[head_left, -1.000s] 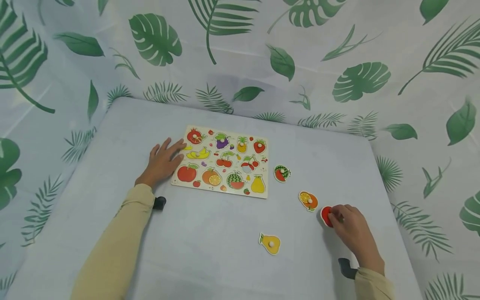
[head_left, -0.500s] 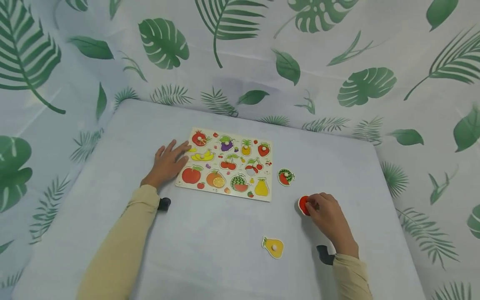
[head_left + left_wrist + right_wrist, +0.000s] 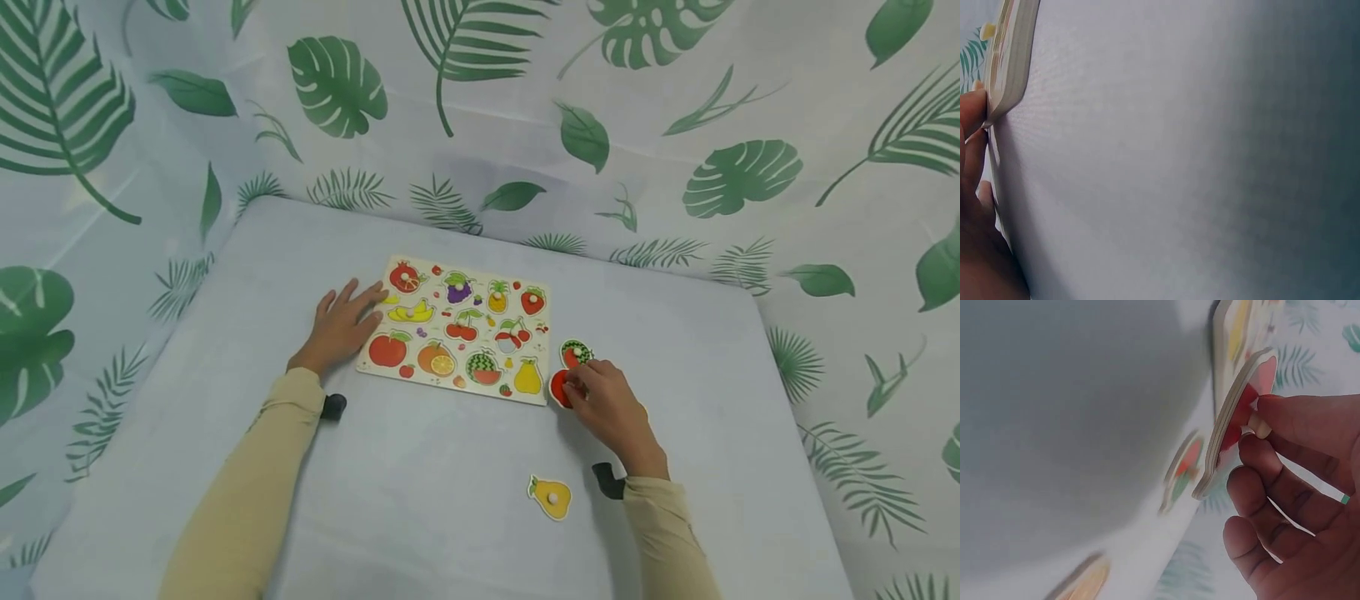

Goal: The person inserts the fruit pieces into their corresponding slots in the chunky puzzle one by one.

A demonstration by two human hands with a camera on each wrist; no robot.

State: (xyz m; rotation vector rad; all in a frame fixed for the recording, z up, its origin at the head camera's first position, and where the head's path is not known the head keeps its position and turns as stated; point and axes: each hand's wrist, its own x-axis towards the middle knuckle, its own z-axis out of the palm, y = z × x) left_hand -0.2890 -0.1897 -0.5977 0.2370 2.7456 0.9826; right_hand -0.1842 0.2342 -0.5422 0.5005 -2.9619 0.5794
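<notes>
My right hand (image 3: pixel 611 408) pinches the wooden knob of a red fruit puzzle piece (image 3: pixel 558 390), tilted up off the table just right of the wooden fruit puzzle board (image 3: pixel 487 273). In the right wrist view the red piece (image 3: pixel 1234 428) is seen from its side, thumb and index finger on the knob. Behind it lies the watermelon piece (image 3: pixel 573 353). An orange piece (image 3: pixel 1088 581) is mostly hidden by the right hand in the head view. Resting on the board's left edge is my left hand (image 3: pixel 337 329), fingers spread. Nearer me lies a pear piece (image 3: pixel 551 497).
The board holds several knobbed pieces, among them grapes, pineapple and strawberry. A white cloth covers the table (image 3: pixel 420 500). Behind it hangs a leaf-print curtain (image 3: pixel 480 125). A black wrist mount (image 3: pixel 609 482) sits by the right sleeve.
My right hand has carried the red piece leftward and away from me, from beyond the orange piece to the board's right edge. My left hand has stayed on the board.
</notes>
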